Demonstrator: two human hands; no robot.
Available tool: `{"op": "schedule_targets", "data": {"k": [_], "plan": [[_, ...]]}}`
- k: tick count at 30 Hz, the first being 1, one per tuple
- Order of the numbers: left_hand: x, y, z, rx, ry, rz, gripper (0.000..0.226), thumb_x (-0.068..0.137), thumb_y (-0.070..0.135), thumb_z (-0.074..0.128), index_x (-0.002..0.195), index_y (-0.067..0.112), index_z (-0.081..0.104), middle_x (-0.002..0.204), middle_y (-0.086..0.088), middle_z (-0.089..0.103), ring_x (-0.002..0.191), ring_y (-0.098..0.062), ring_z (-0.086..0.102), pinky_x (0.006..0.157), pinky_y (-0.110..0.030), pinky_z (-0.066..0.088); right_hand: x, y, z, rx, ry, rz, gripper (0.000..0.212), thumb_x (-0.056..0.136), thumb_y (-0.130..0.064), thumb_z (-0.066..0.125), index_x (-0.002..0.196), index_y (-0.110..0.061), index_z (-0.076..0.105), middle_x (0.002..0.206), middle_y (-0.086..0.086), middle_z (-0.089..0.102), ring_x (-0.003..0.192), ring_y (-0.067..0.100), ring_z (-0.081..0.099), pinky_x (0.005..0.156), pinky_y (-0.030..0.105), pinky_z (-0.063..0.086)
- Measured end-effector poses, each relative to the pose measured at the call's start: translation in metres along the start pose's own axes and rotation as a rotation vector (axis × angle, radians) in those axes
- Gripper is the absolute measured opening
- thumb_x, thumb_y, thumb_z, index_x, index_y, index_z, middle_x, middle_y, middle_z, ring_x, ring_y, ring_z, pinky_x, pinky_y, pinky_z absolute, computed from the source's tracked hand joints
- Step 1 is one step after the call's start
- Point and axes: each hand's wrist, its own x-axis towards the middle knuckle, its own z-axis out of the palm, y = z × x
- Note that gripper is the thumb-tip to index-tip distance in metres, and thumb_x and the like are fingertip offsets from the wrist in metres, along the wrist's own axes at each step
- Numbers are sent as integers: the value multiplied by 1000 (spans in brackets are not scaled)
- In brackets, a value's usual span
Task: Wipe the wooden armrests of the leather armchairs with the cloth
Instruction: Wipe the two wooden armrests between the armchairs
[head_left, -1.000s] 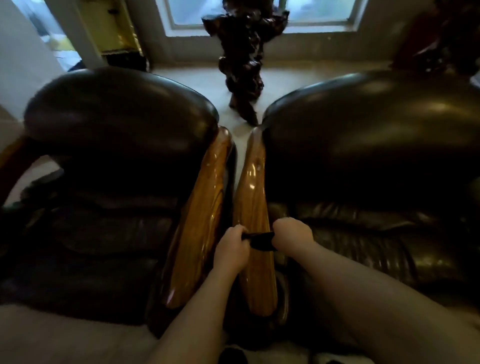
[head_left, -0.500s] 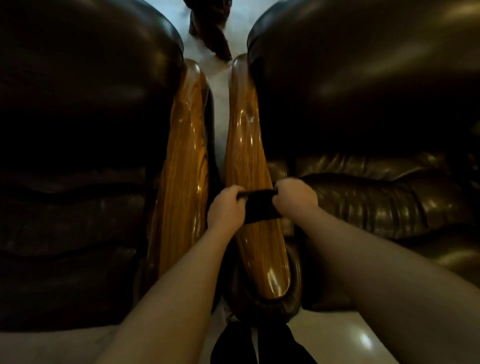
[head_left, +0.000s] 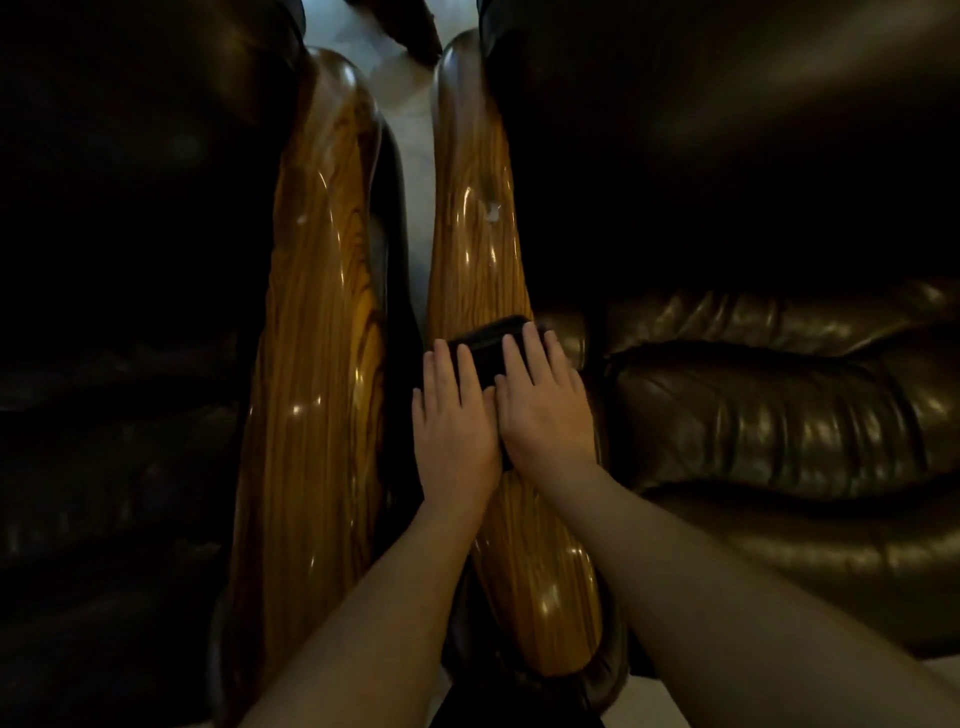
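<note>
Two dark leather armchairs stand side by side, each with a glossy wooden armrest facing the narrow gap between them. A dark cloth (head_left: 485, 351) lies across the right chair's armrest (head_left: 475, 244) about midway along it. My left hand (head_left: 454, 421) and my right hand (head_left: 545, 405) rest flat, side by side, on top of the cloth, with fingers extended and pressing it onto the wood. Most of the cloth is hidden under my palms. The left chair's armrest (head_left: 317, 338) is untouched.
The left armchair (head_left: 130, 260) and the right armchair (head_left: 753, 389) fill both sides of the view. A strip of pale floor (head_left: 410, 135) shows in the gap, with the base of a dark carved wooden piece (head_left: 410, 26) at the top.
My hands went from gripping the cloth's two ends in fists to lying flat on top of it. The view has tilted down and moved closer to the armrests.
</note>
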Motion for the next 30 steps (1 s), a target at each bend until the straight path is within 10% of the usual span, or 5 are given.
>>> {"op": "schedule_targets", "data": {"k": [30], "plan": [[159, -1, -17, -194, -19, 114, 55, 101, 41, 19, 145, 22, -7, 154, 4, -10, 144, -10, -7, 117, -37, 10, 146, -6, -8, 151, 64, 71, 57, 101, -37, 17, 153, -16, 12, 163, 8, 7, 148, 23, 15, 116, 48, 26]]}}
